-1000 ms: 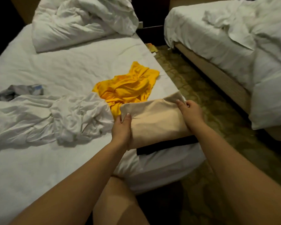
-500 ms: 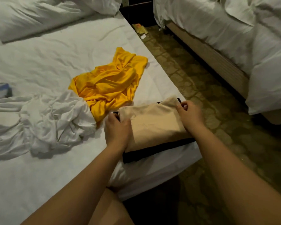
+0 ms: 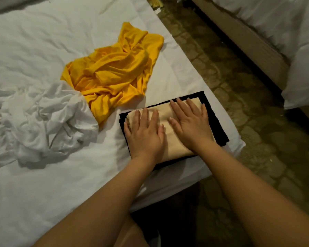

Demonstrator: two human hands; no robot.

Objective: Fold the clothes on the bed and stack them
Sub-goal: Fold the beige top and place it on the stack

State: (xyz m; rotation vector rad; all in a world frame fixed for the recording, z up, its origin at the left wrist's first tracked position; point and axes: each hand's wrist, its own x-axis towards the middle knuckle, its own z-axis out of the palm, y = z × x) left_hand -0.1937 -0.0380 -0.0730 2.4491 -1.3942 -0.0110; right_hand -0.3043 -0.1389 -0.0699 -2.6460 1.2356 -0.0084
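A: Grip: left hand (image 3: 144, 134) and right hand (image 3: 191, 125) lie flat, fingers straight, pressing the folded beige garment (image 3: 173, 147). Nothing is pinched.
B: Change from half a second back?
A: Then both hands pinched its edges. Now the palms are on top.
B: Position?
A: Beige piece directly under both palms, stacked on the folded black garment (image 3: 216, 125) at the bed (image 3: 61, 175) corner. Yellow garment (image 3: 114, 73) lies crumpled just beyond.

Left hand (image 3: 144, 134) and right hand (image 3: 191, 125) lie flat on the folded stack (image 3: 171, 148) at the bed's (image 3: 61, 184) right edge — crumpled shirt (image 3: 112, 73) behind, rumpled heap (image 3: 43, 122) leftward.
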